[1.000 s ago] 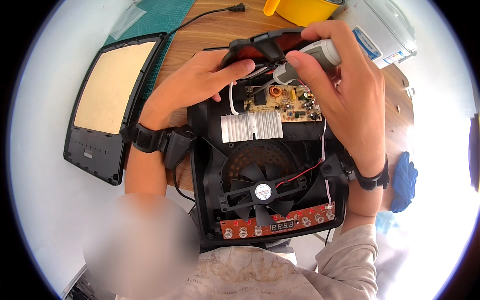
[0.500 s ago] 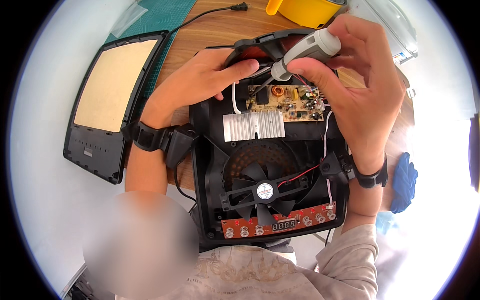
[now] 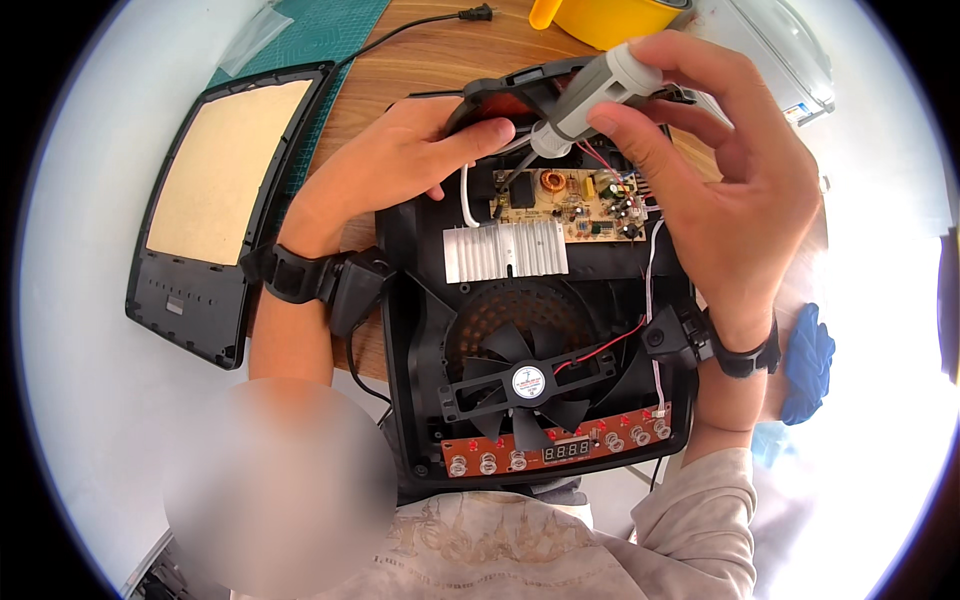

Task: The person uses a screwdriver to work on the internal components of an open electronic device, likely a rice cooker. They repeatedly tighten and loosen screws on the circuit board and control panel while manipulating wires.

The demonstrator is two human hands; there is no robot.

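Observation:
An opened induction cooker base lies in front of me, its black shell holding a tan circuit board. My right hand is closed around the grey handle of a screwdriver. The screwdriver slants down to the left, its shaft reaching the board's upper left corner beside a black component; the exact tip is hard to make out. My left hand grips the edge of a black-framed coil disc with dark red windings, tilted up at the far end, thumb on top and fingers hidden behind.
A silver heat sink, a black fan and a red-brown display board sit inside the shell. The detached black cover lies left on a green cutting mat. A yellow container, plug and blue cloth-like item surround it.
The screwdriver handle has shifted a little left and up, with my right hand's fingers repositioned around it. My left hand still holds the coil disc, almost unmoved.

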